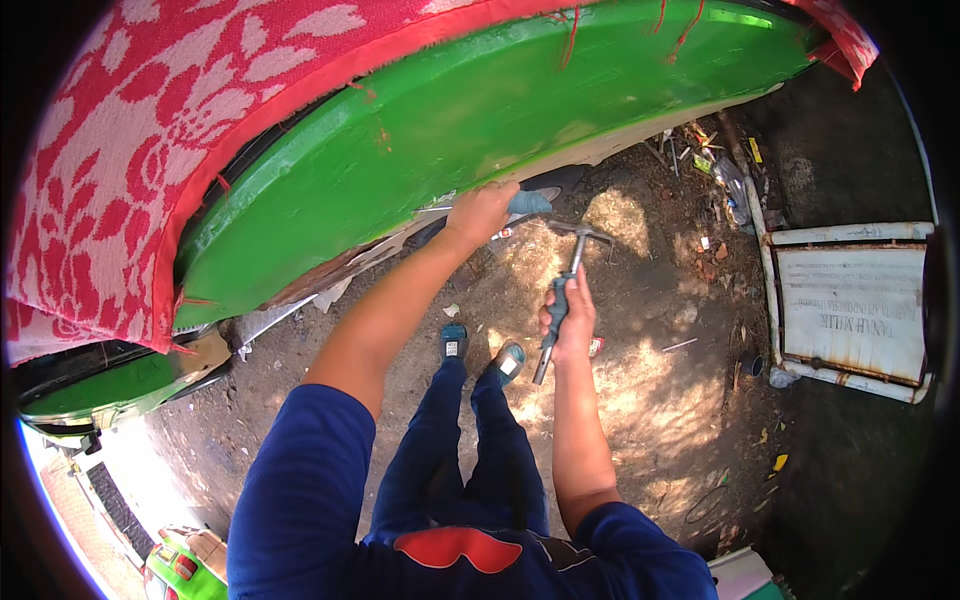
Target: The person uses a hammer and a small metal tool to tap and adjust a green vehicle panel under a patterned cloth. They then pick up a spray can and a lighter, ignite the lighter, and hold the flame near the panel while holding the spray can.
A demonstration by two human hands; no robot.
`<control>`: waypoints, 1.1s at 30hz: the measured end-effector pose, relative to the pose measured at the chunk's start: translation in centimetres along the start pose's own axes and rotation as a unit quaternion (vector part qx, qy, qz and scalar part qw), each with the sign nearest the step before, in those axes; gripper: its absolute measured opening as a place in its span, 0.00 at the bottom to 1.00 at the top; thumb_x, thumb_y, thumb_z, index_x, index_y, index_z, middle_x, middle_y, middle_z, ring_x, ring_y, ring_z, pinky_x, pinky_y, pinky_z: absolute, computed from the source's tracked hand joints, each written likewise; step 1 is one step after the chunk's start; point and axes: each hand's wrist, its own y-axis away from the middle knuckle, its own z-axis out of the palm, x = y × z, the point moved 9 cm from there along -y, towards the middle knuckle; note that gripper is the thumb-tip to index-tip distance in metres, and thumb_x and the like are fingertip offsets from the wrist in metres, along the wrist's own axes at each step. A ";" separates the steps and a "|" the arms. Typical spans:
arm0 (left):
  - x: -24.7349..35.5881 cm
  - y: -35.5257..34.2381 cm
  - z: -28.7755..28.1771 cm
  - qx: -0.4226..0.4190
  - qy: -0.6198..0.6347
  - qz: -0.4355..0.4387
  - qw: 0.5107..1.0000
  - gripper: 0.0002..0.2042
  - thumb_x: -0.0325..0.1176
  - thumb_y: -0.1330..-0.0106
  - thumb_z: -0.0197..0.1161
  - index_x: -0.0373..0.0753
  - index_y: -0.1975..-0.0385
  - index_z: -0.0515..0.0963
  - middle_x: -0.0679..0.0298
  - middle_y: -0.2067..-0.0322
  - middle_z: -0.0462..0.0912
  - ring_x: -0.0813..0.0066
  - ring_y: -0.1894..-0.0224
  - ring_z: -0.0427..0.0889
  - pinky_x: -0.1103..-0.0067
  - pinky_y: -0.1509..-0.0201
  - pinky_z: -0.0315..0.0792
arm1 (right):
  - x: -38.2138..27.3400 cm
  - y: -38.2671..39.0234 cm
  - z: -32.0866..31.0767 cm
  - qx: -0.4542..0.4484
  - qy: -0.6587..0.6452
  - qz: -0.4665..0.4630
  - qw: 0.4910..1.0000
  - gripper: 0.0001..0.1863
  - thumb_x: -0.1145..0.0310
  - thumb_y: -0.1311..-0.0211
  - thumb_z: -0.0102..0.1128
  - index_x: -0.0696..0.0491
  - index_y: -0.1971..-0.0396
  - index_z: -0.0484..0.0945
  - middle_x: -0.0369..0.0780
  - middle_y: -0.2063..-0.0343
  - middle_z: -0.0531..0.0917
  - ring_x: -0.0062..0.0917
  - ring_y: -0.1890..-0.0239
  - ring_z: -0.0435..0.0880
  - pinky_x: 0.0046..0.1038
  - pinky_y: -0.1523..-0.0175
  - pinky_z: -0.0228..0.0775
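Observation:
My left hand (pixel 480 212) grips a chisel-like tool with a blue-grey handle (pixel 529 202); its thin metal tip lies against the lower edge of a large curved green panel (pixel 390 150). My right hand (pixel 566 318) is closed around the grey-blue grip of a metal hammer (pixel 583 232), whose head is up near the tool's handle, to the right of my left hand.
A red and pink patterned cloth (pixel 120 160) drapes over the panel. A white sign in a rusty frame (pixel 850 310) stands at right, with scattered litter (pixel 725 180) nearby. Another green curved piece (pixel 115 385) is at left. My feet stand on dirt ground (pixel 660 400).

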 end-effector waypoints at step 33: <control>-2.0 1.7 -1.2 0.014 0.030 -0.052 0.998 0.15 0.29 0.46 0.67 0.42 0.60 0.73 0.53 0.62 0.82 0.49 0.59 0.83 0.60 0.57 0.77 | -1.2 -1.0 2.5 -0.077 0.111 0.007 0.991 0.30 0.63 0.25 0.47 0.46 0.27 0.52 0.36 0.78 0.74 0.19 0.86 0.71 0.19 0.85 0.62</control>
